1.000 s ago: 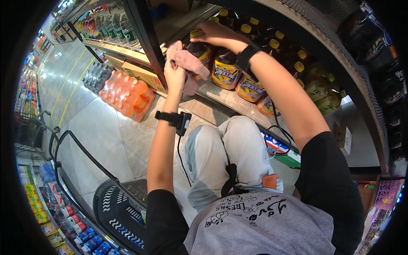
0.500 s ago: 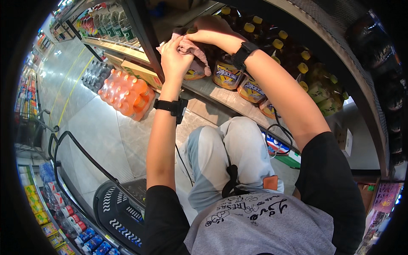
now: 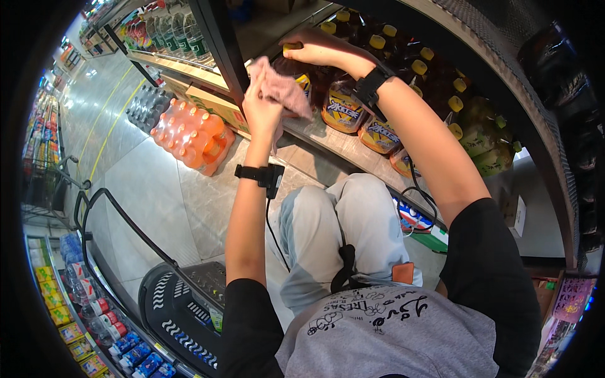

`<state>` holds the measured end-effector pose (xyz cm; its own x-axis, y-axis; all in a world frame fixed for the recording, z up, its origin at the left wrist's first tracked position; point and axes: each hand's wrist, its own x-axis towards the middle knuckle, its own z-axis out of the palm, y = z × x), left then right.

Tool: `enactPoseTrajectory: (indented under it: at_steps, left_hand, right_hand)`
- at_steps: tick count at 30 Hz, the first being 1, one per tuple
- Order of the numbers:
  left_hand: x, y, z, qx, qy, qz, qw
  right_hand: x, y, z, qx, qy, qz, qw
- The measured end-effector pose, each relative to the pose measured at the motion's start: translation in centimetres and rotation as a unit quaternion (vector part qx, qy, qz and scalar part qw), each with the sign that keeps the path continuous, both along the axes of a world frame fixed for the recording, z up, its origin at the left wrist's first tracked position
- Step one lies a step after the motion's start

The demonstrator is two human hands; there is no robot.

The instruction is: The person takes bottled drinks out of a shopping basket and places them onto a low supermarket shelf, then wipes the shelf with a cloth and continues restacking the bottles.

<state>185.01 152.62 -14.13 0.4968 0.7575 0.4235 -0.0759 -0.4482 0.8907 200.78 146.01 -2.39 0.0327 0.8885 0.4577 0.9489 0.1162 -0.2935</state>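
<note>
My left hand (image 3: 261,114) is closed on a pink cloth (image 3: 282,89), which is a little blurred and spreads across the front of a dark drink bottle. Part of that bottle's yellow label (image 3: 304,84) shows past the cloth. At its top, the fingers of my right hand (image 3: 313,51) are closed round the yellow cap (image 3: 292,46). Beside it on the low shelf stands another large bottle (image 3: 342,106) with a yellow and dark label, in a row with more of the same kind. Whether the cloth touches the bottle, I cannot tell.
Behind my right forearm, several yellow-capped bottles (image 3: 419,67) fill the shelf. A dark shelf post (image 3: 222,44) rises left of my hands. Shrink-wrapped orange drinks (image 3: 192,135) sit on the floor. A black shopping basket (image 3: 179,315) with a long handle stands at lower left.
The cloth was bunched near the bottle's top; now it is spread lower over the front. My left hand has drawn down and apart from my right hand, which stays at the cap.
</note>
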Motion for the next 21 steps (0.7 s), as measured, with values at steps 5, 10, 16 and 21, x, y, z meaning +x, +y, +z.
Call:
enactPoseTrajectory:
  at_steps: [5, 10, 16, 21]
  left_hand:
    - [1.4, -0.8, 6.7, 0.191, 0.018, 0.067, 0.979]
    - [2.5, 0.8, 1.5, -0.026, -0.17, -0.128, 0.977]
    - [2.2, 1.8, -4.6, -0.004, -0.034, -0.064, 0.997]
    - [3.7, -0.6, 2.1, 0.093, -0.044, -0.044, 0.994]
  right_hand:
    - [-1.2, -0.5, 1.8, -0.049, -0.003, -0.058, 0.997]
    - [-1.0, -1.9, 1.0, 0.01, 0.025, -0.111, 0.993]
    - [-1.0, -2.1, 1.0, 0.014, 0.003, -0.155, 0.988]
    - [-0.6, -2.3, 0.9, 0.047, -0.011, -0.14, 0.989]
